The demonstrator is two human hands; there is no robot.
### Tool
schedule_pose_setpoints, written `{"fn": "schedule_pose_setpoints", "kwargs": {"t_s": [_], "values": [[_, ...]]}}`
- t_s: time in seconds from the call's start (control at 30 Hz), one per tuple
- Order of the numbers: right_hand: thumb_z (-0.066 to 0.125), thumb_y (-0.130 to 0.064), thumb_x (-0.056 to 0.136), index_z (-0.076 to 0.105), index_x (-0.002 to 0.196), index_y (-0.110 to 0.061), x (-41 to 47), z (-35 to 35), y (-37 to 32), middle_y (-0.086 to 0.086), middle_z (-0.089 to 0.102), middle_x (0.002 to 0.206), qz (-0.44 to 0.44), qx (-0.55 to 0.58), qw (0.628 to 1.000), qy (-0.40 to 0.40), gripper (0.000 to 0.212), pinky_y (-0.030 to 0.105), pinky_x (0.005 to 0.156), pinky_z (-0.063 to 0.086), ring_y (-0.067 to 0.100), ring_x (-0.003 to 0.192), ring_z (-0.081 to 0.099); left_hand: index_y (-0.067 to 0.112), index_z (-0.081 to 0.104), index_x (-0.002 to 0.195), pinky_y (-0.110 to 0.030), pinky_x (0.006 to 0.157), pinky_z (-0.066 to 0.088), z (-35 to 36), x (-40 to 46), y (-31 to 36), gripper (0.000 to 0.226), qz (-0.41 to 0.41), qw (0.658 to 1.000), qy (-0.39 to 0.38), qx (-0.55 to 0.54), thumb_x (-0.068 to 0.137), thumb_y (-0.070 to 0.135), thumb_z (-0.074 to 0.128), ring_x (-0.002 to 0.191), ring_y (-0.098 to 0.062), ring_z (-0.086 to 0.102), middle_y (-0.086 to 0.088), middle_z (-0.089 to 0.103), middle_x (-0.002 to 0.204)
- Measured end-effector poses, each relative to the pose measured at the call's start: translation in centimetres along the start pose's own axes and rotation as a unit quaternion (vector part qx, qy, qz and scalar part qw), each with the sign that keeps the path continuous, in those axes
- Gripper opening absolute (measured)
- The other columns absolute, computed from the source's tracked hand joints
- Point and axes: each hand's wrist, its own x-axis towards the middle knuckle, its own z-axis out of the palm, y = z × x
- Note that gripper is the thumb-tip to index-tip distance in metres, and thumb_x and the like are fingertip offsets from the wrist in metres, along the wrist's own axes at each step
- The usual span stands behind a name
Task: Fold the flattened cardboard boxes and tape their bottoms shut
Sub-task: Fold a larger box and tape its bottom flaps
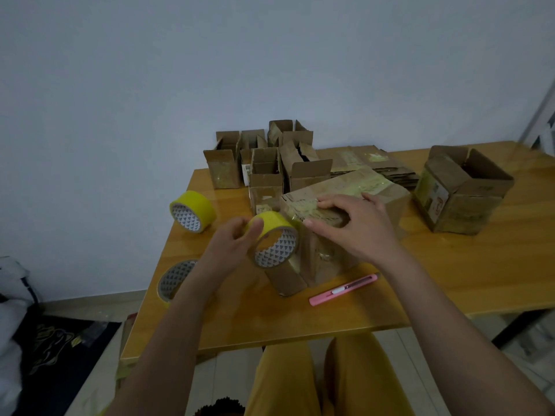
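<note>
Cardboard box [387, 190] pressed by right hand [357, 223]; left hand [231, 244] grips tape roll [274, 241].

Your left hand [237, 238] grips a yellow tape roll [274, 240] against the near-left corner of the cardboard box [345, 223] lying on the wooden table [450, 280]. Your right hand [357, 226] presses flat on the box's taped top. A pink utility knife [344, 289] lies just near of the box. A second roll [192, 211] stands to the left; folded boxes [264, 163] cluster at the far edge.
</note>
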Motion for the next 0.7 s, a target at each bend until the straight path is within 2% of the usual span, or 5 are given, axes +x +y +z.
{"fn": "schedule_pose_setpoints", "kwargs": {"t_s": [0.1,0.3,0.43,0.6,0.7], "values": [[0.034,-0.095,0.066,0.050,0.136,-0.035,-0.4,-0.1,-0.6,-0.020,0.041,0.148,-0.013,-0.091,0.995,-0.040,0.093,0.045,0.119,-0.003,0.005,0.141,0.031,0.020,0.063,0.102,-0.016,0.064,0.043,0.8,1.0,1.4,0.031,0.025,0.997,0.058,0.033,0.097,0.045,0.046,0.078,-0.006,0.056,0.005,0.059,0.088],[0.047,-0.077,0.064,0.057,0.129,-0.035,-0.9,-0.6,1.4,-0.023,0.049,0.141,0.000,-0.002,1.000,0.005,0.078,0.044,0.122,-0.003,0.000,0.139,0.032,0.021,0.064,0.105,-0.036,0.087,0.052,2.0,1.9,2.0,0.025,-0.030,0.993,-0.070,0.086,0.089,0.041,0.064,0.105,-0.014,0.057,0.004,0.060,0.107],[0.046,-0.071,0.062,0.059,0.129,-0.033,-1.1,-0.7,1.9,-0.020,0.052,0.140,-0.007,0.039,0.999,0.026,0.078,0.042,0.122,-0.003,0.001,0.138,0.033,0.021,0.067,0.105,-0.030,0.083,0.038,3.4,1.7,1.7,0.032,-0.049,0.988,-0.075,0.122,0.087,0.047,0.065,0.108,-0.012,0.048,0.007,0.055,0.108],[0.050,-0.045,0.075,0.058,0.129,-0.026,-1.7,0.0,0.1,-0.007,0.058,0.136,-0.013,0.016,0.998,0.065,0.058,0.042,0.121,-0.006,0.007,0.133,0.043,0.025,0.068,0.106,-0.027,0.079,0.046,4.1,1.7,1.2,0.027,-0.031,0.990,-0.071,0.116,0.090,0.046,0.061,0.100,-0.014,0.056,0.007,0.061,0.099],[0.046,-0.057,0.081,0.062,0.120,-0.028,-1.4,0.9,-0.8,-0.011,0.063,0.125,0.004,-0.015,0.995,0.094,0.051,0.047,0.121,-0.001,0.005,0.121,0.052,0.024,0.066,0.109,-0.022,0.068,0.047,4.5,1.9,0.8,0.021,-0.075,0.990,-0.085,0.077,0.094,0.037,0.059,0.092,-0.016,0.060,0.000,0.064,0.100]]}}
